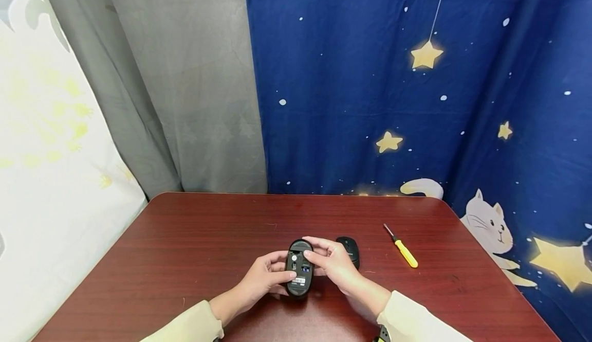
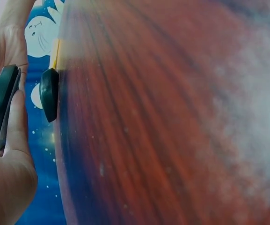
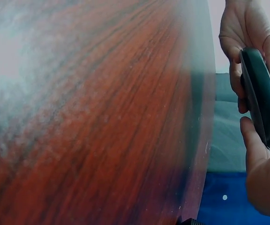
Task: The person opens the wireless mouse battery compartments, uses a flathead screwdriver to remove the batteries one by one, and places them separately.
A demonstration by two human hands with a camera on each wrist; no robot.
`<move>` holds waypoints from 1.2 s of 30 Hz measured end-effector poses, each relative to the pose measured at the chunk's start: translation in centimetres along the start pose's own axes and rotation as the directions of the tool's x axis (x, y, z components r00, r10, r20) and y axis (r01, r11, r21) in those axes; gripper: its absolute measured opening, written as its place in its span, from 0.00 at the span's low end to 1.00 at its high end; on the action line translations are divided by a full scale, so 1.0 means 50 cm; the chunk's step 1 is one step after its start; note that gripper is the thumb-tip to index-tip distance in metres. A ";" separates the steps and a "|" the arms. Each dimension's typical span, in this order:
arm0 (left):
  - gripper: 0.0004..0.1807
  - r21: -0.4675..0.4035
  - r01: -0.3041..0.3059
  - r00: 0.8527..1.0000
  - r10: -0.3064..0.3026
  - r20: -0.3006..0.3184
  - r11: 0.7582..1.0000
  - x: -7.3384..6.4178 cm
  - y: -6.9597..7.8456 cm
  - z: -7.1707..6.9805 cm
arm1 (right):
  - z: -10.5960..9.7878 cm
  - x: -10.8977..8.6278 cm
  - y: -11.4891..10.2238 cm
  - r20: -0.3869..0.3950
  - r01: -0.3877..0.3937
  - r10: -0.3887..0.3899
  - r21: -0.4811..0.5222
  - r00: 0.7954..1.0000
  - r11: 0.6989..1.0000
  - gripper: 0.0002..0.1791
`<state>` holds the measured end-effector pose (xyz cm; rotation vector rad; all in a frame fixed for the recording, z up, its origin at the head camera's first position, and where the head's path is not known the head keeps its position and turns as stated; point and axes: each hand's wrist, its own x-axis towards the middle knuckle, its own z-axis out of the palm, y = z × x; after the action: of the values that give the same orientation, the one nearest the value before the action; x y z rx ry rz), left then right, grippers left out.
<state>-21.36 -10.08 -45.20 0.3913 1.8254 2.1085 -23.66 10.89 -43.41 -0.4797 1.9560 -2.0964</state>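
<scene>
A black computer mouse (image 1: pixel 299 271) is held above the table with its underside turned up, showing a pale label, a small switch and the sensor window. My left hand (image 1: pixel 264 276) grips its left side, thumb lying across the underside. On the other side my right hand (image 1: pixel 336 266) holds the upper right edge, its thumb on the underside near the top. In the left wrist view, a thin piece stands at a slight angle along one face of the mouse (image 2: pixel 3 105); whether it is a loose cover I cannot tell. The right wrist view shows its smooth dark shell (image 3: pixel 265 96).
A second black mouse (image 1: pixel 350 249) rests on the table just beyond my right hand, partly hidden by it. Farther right lies a screwdriver (image 1: pixel 405 252) with a yellow handle. The reddish-brown table (image 1: pixel 208 229) ends at grey and blue curtains (image 1: pixel 347 100).
</scene>
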 end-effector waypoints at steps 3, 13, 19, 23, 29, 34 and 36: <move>0.31 -0.002 -0.005 1.000 0.005 0.000 1.000 -0.002 0.000 -0.001 | 0.000 0.001 0.000 -0.020 0.005 -0.005 -0.003 1.000 1.000 0.24; 0.31 -0.017 -0.001 1.000 0.001 -0.003 1.000 -0.005 0.000 -0.003 | 0.003 0.007 -0.004 -0.098 -0.019 0.019 0.002 0.995 1.000 0.18; 0.31 -0.021 0.009 1.000 -0.009 -0.004 1.000 -0.005 0.001 -0.007 | 0.006 0.009 -0.009 -0.117 -0.040 0.042 0.019 0.992 0.999 0.15; 0.31 -0.019 0.010 1.000 -0.010 -0.003 1.000 -0.004 0.000 -0.009 | 0.006 0.009 -0.013 -0.120 -0.050 0.051 0.012 0.991 0.999 0.13; 0.31 -0.028 0.005 1.000 -0.005 -0.001 1.000 -0.005 -0.002 -0.009 | 0.004 0.011 -0.015 -0.123 -0.046 0.046 0.003 0.991 0.999 0.12; 0.32 -0.031 0.003 1.000 -0.003 0.002 1.000 -0.006 -0.001 -0.008 | 0.001 0.012 -0.014 -0.118 -0.039 0.040 0.008 0.992 0.999 0.12; 0.32 -0.031 0.004 1.000 -0.004 0.002 1.000 -0.006 -0.002 -0.009 | 0.000 0.012 -0.013 -0.118 -0.037 0.037 0.007 0.992 0.999 0.13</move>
<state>-21.26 -10.59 -45.34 0.3821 1.7884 2.1306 -24.16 10.70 -42.71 -0.3225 2.0064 -2.1515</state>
